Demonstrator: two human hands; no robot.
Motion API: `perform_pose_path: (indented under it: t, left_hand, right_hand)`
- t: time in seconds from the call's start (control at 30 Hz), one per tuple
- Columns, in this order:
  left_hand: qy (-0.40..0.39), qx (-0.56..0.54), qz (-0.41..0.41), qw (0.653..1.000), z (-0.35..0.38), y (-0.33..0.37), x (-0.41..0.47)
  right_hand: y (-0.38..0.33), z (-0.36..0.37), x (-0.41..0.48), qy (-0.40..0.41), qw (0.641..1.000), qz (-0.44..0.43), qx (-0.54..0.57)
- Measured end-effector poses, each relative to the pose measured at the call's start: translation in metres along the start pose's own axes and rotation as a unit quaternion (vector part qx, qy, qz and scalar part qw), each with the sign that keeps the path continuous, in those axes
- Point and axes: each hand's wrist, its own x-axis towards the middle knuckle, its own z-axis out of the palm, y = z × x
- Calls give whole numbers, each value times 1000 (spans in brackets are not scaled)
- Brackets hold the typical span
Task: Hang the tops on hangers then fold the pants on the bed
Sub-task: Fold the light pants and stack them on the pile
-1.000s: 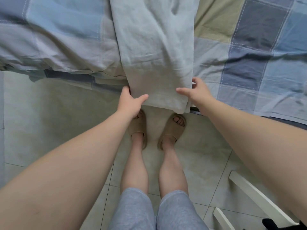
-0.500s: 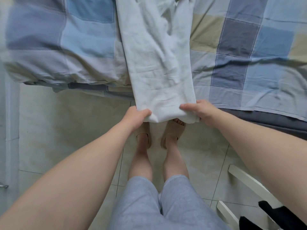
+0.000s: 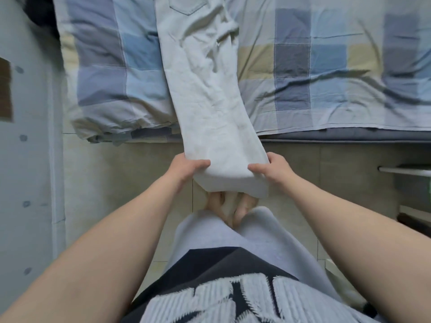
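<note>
Blue, grey and pale-yellow patchwork quilt on the bed (image 3: 326, 66), and the pants-folding step is getting going on top of it.

The long, creased, pale grey cotton pants (image 3: 205, 89) are lying lengthwise across the quilt, pocket at the far end, legs trailing off the bed edge above the beige tiled floor (image 3: 116, 183). The left hand (image 3: 184, 170) is pinching one hem corner, thumb on top, fingers curled under. The right hand (image 3: 272, 171) is pinching the other corner the same way. Next, I'd judge, the hems are wanting carrying up toward the waistband, edges kept square. No brand tag is showing on the pants. The pale tufted lettering on the person's dark top (image 3: 233, 299) is running off-frame, unreadable.
</note>
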Motion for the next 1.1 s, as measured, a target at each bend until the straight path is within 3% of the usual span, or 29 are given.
perform_pose_path:
  t: [0.27, 0.53, 0.67, 0.9, 1.1]
  left_hand:
    - [19, 9, -13, 1000, -5, -56, -73]
    - [53, -98, -38, 993, 25, -144, -153]
    - [77, -102, -46, 991, 28, -182, -192]
    - [102, -94, -147, 979, 20, -238, -244]
    - [124, -132, -121, 976, 4, -205, -236]
  right_hand:
    - [46, 17, -67, -11, 999, -22, 48]
    - [112, 42, -133, -19, 971, -11, 238]
    - [144, 52, -173, -26, 969, 2, 246]
    - [205, 80, -232, -57, 968, 72, 235]
    - [166, 78, -227, -54, 969, 55, 236]
